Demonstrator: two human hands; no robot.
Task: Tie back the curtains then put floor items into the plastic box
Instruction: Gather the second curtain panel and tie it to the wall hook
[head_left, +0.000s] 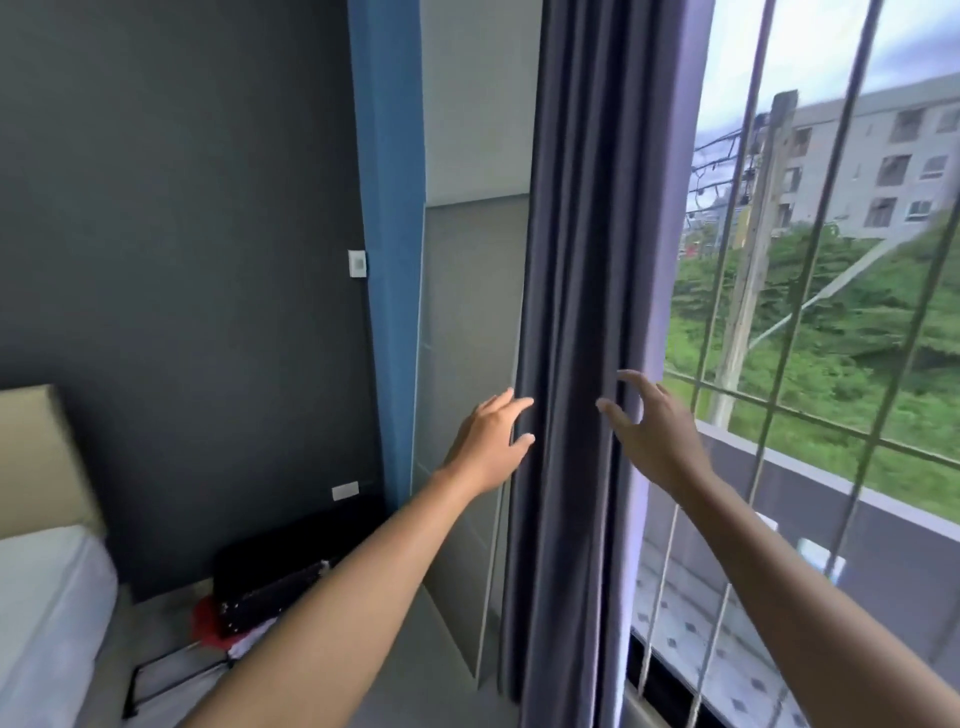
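The window (810, 312) with its bars fills the right of the frame, and the dark wall (182, 260) fills the left. Between them, in the centre, the grey curtain (576, 260) hangs already gathered into a narrow bundle of folds from top to bottom. At the lower left, on the floor (171, 623), lie a black case (270, 587) and something red (208, 618) beside it; no plastic box is visible. The left hand (488, 447) is at the left edge of the curtain, fingers spread and only lightly bent, the tips touching the fabric but closing on nothing. The right hand (654, 431) is at the right edge, fingers half curled and apart, also holding nothing. I judge the step to be the first one, tying back the curtain. The next move probably calls for both hands to close around the bundle and press it together; no tie-back is visible.
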